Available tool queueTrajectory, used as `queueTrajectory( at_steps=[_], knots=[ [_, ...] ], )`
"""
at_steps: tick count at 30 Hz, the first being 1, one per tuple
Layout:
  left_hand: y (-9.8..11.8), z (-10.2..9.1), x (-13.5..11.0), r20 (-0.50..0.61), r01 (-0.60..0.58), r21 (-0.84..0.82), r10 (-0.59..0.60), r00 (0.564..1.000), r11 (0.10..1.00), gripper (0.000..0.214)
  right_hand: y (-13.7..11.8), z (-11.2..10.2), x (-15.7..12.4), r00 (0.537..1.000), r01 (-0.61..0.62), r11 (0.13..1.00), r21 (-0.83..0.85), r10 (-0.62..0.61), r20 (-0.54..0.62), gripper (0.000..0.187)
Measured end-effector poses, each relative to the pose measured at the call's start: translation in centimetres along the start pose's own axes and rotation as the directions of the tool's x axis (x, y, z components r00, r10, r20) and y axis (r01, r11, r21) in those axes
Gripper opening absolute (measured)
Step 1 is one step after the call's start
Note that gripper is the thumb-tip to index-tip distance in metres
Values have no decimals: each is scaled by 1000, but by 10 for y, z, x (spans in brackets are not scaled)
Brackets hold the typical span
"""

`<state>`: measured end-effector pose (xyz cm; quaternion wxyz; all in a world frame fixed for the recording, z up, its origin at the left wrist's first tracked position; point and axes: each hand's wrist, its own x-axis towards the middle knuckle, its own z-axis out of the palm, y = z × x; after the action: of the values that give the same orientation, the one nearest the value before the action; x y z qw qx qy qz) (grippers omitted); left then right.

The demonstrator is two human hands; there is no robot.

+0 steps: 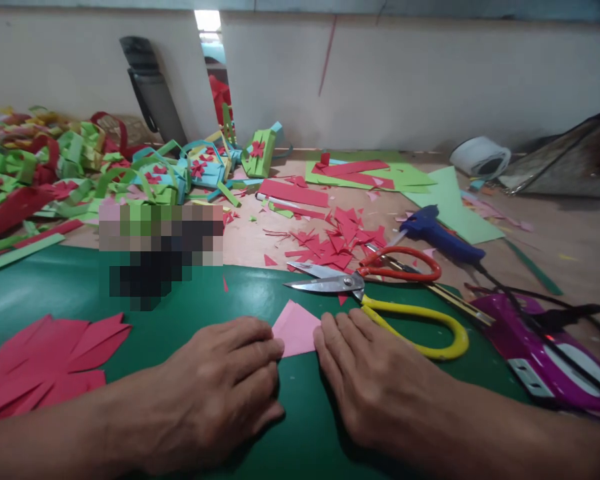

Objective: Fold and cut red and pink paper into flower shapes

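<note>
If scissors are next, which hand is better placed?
Probably the right hand: the yellow handle of the scissors lies just beyond it. The left hand is farther off, across the pink paper. Both hands touch the paper, so the right would need to let go first.

Paper (296, 330) on mat (300, 433) — scissors (348, 284) behind-R, scraps (336, 241) beyond

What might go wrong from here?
Open steel scissors with red and yellow handles lie close by the right hand; a knock might swing them.
The small pink paper could buckle if the left hand slips.
The blue plastic glue gun sits near loose red paper scraps; if hot, it could scorch them.
</note>
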<state>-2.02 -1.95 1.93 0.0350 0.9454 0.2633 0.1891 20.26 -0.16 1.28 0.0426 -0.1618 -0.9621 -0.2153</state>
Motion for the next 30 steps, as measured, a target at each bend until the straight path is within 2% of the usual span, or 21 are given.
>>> queueTrajectory(
  at_steps=[6, 9, 11, 16, 20, 22, 27, 29, 30],
  knots=[
    [2, 10, 12, -38, 76, 50, -74, 997, 996, 14, -3, -14, 4, 998, -20, 996, -92, 14, -63, 22],
    [2, 9, 18, 52, 59, 94, -64, 997, 994, 19, 2, -20, 6, 992, -27, 996, -87, 16, -122, 21],
    [2, 9, 21, 90, 56, 134, -69, 994, 989, 22, 4, -21, 5, 995, -34, 996, -77, 26, -100, 19],
    [4, 15, 22, 46, 40, 207, -50, 998, 978, 24, -2, -11, 3, 999, -16, 990, -139, 20, 33, 14],
    [5, 20, 22, 5, 112, 204, -116, 993, 972, 23, -5, -4, 4, 998, -43, 976, -212, 50, 27, 20],
    [5, 22, 22, -14, 145, 211, -145, 989, 967, 24, -4, -5, 6, 998, -61, 972, -225, 61, -11, 20],
    [-2, 21, 23, -33, 132, 239, -128, 991, 962, 24, 5, -20, 12, 988, -82, 965, -248, 45, -150, 18],
    [-6, 13, 25, -87, 220, 85, -213, 973, 972, 26, 12, -29, 12, 966, -108, 973, -206, 54, -251, 21],
    [-7, 8, 28, -113, 299, -72, -306, 945, 952, 23, 15, -34, 10, 947, -126, 979, -161, 70, -313, 25]
  ],
)
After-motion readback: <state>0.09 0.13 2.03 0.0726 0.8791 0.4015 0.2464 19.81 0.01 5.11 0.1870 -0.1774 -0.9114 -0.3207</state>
